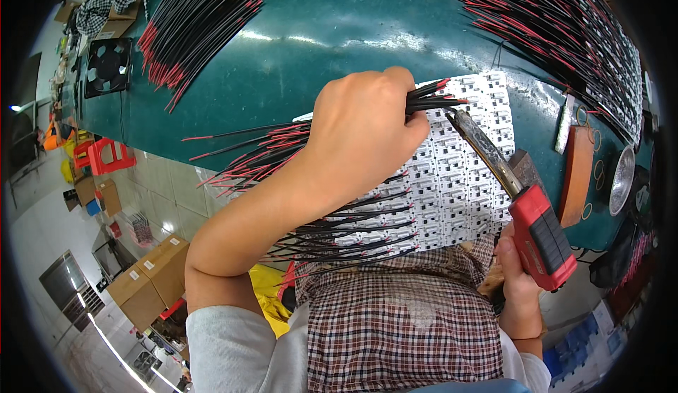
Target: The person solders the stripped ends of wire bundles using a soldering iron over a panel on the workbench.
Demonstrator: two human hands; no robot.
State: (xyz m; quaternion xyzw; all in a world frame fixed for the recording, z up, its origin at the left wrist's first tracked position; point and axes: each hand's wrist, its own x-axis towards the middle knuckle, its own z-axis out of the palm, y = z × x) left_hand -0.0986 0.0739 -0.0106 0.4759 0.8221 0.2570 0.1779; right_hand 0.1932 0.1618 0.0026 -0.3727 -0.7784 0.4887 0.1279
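Observation:
A bundle of thin black wires with red ends (432,101) is pinched in my left hand (364,128), its tips pointing right over a white panel of small circuit boards (459,181). The wires' other ends fan out to the left below my wrist. Several more black wires (353,230) lie in rows across the panel's lower left part. My right hand (519,280) grips a red and black soldering iron (540,237) from below. The iron's dark tip angles up and left, close to the wire ends; whether it touches them I cannot tell.
Wire piles lie on the green table (318,61) at far left (201,26) and far right (544,19). A small black fan (108,67) stands at the left edge. An orange-brown block (577,174), rubber bands and a metal bowl (622,180) are at right. Cardboard boxes (148,280) stand lower left.

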